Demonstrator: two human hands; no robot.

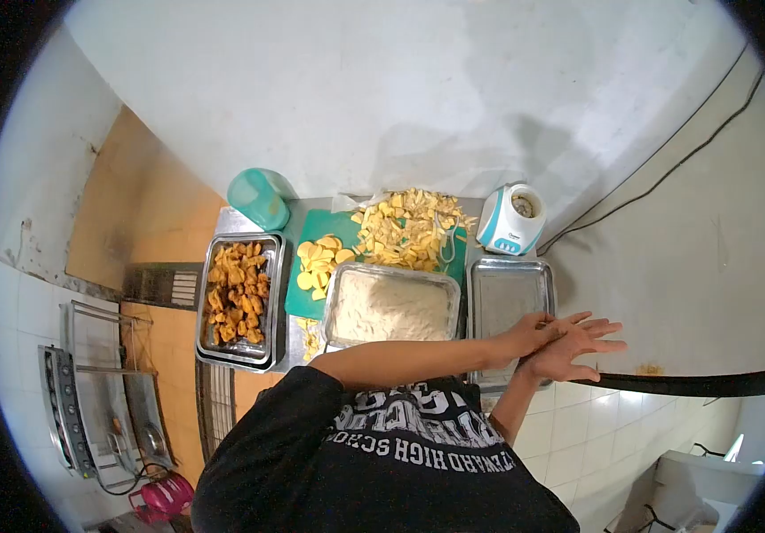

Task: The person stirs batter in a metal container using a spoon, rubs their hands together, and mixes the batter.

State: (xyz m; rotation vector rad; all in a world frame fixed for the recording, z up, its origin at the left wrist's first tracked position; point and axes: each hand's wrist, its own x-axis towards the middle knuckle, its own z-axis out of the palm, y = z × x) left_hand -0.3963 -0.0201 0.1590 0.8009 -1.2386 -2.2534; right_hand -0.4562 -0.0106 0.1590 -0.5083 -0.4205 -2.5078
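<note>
Now the left hand (pixel 524 337) rests against the right hand (pixel 569 353), its grip unclear; the right's fingers spread rightward. Right of centre, the metal tray (pixel 512 293), long axis running up-frame, lies nearer the left.

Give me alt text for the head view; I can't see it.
A person's left hand touches their open right hand near a metal tray. To the left, a pan of pale mixture sits by a green board with yellow slices; browned pieces lie far left, and a white appliance stands behind the tray.
</note>
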